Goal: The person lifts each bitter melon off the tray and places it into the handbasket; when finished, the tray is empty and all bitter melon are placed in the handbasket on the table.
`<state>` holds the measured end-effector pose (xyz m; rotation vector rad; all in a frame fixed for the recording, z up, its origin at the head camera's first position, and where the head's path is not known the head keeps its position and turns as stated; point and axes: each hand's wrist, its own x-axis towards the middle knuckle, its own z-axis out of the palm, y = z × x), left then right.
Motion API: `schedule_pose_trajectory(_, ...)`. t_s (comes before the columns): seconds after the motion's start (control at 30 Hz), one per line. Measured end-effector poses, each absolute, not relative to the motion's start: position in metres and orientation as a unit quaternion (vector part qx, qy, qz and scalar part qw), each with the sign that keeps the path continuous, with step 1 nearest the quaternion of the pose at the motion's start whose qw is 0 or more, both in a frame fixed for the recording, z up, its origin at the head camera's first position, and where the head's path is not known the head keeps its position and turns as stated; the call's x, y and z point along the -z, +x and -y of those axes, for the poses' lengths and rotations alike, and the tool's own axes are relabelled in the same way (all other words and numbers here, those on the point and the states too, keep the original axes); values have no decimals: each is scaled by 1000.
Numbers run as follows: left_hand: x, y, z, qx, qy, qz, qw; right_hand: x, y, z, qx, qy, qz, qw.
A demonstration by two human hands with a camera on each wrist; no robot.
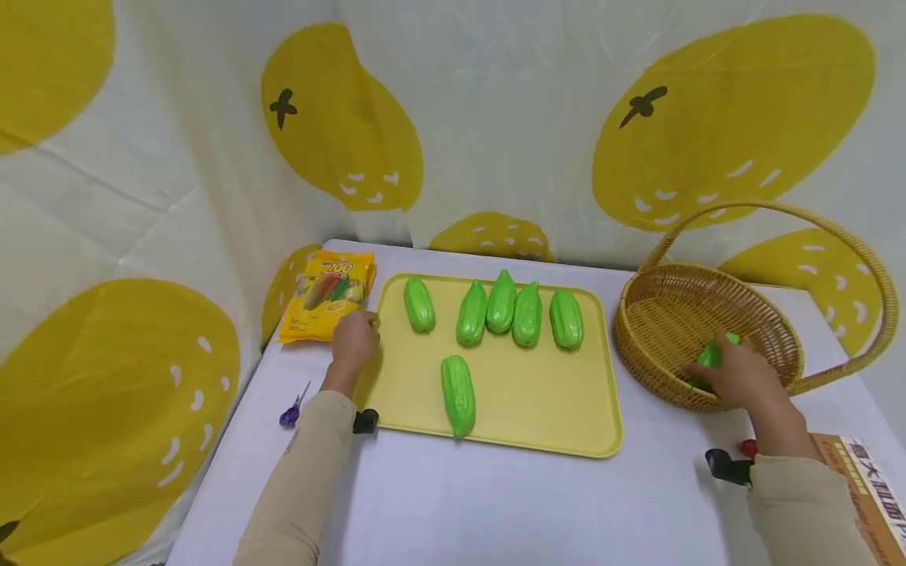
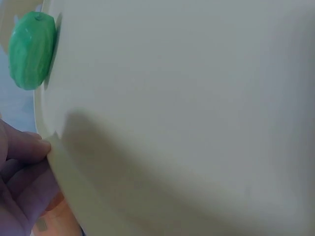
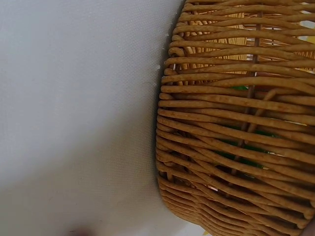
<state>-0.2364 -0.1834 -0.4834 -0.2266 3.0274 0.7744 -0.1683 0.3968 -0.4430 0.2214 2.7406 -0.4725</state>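
Observation:
My left hand [image 1: 356, 338] is at the left edge of a yellow tray [image 1: 538, 409]; in the left wrist view its thumb and fingers [image 2: 34, 147] pinch the rim. Several green ridged gourds, smooth and shiny, lie on the tray. Most form a row along the back, and one gourd [image 1: 458, 395] lies by itself near the front rim. Inside a wicker basket [image 1: 654, 377] at the right, my right hand [image 1: 746, 377] grips another green gourd [image 1: 710, 355], partly covered by the fingers. The basket's woven side [image 3: 236, 113] hides that hand in the right wrist view.
A yellow candy bag [image 1: 329, 295] lies left of the tray, with a purple-wrapped lollipop [image 1: 290, 415] nearer me. The basket's tall handle [image 1: 867, 259] arches to the right. A small red item [image 1: 749, 448] and a printed box [image 1: 859, 487] lie by the right forearm.

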Motion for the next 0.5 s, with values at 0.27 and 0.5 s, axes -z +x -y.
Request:
schedule_pose_trajectory(0.27,481,-236,183,-213,-73,-974,5,443,-168,-393,157,82,-971,163)
schedule_pose_trajectory(0.5,478,-236,178,-207,-87,-974,18,440,-163,-394,157,87,-973,144)
